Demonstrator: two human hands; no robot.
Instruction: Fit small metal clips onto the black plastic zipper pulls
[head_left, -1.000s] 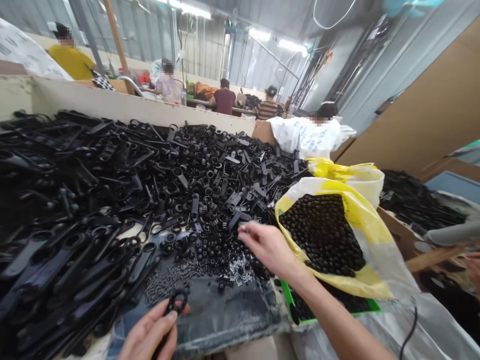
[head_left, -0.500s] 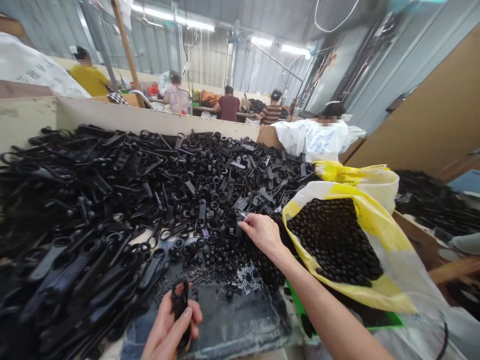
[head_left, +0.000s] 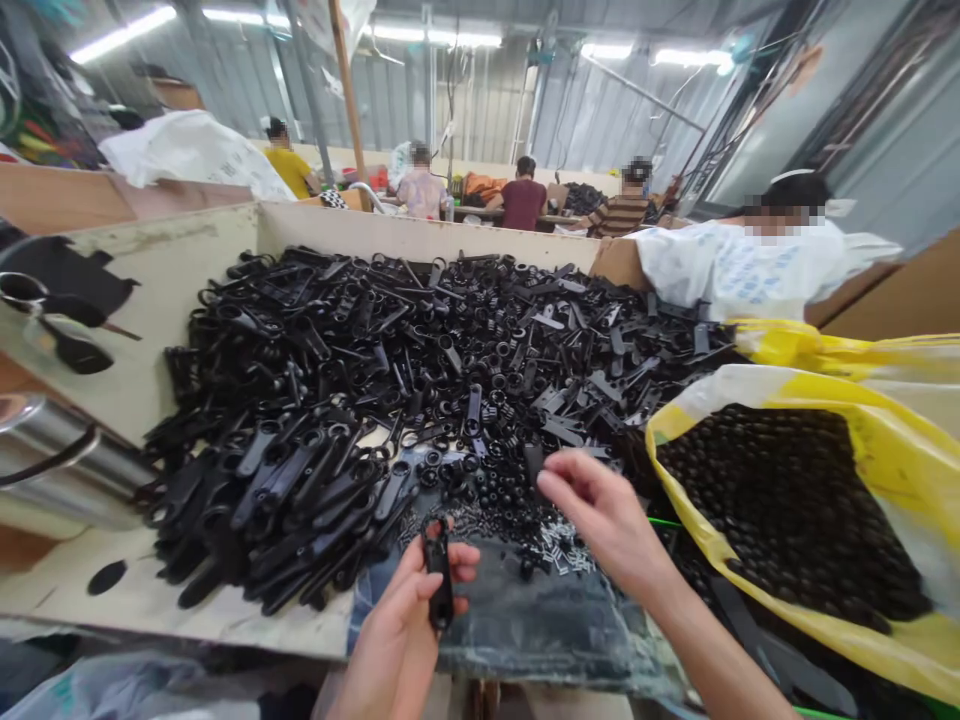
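My left hand (head_left: 416, 600) is closed around a long black plastic handle part (head_left: 437, 580) with a ring at its upper end, held upright over the dark work mat (head_left: 510, 610). To the right, my right hand (head_left: 600, 510) pinches a flat black plastic strip (head_left: 534, 460) at its fingertips, just above the heap. Small black round pieces (head_left: 502, 490) lie below and left of that hand. Short silvery metal pins (head_left: 561, 548) are scattered beneath it, on the mat's far edge.
A large heap of black parts (head_left: 345, 350) fills the walled table. At right stands a yellow-and-white sack (head_left: 690, 510) of black balls (head_left: 780, 510). A steel flask (head_left: 67, 460) is at left. Several people sit beyond; one person in white (head_left: 750, 265) is nearest.
The view has swung left, so things appear farther right. My right hand has drawn slightly back toward me with the flat strip. My left hand still holds the handle part.
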